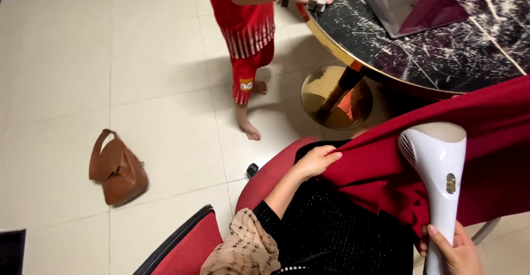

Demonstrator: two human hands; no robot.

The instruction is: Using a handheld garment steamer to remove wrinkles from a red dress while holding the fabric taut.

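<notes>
the right hand [455,253] has its fingers wrapped round the white garment steamer [439,170], against the red cloth [475,137] across the lap. left hand [316,161] pinches the cloth's edge. nearby: black marble desk [441,49], brown bag [117,170] on the floor, another person in red [245,15].

Both hands [317,161] [455,253] closed, gripping.

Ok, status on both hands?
Left hand grips dark red cloth. Right hand holds white handheld steamer. Another person stands by black marble table.
</notes>
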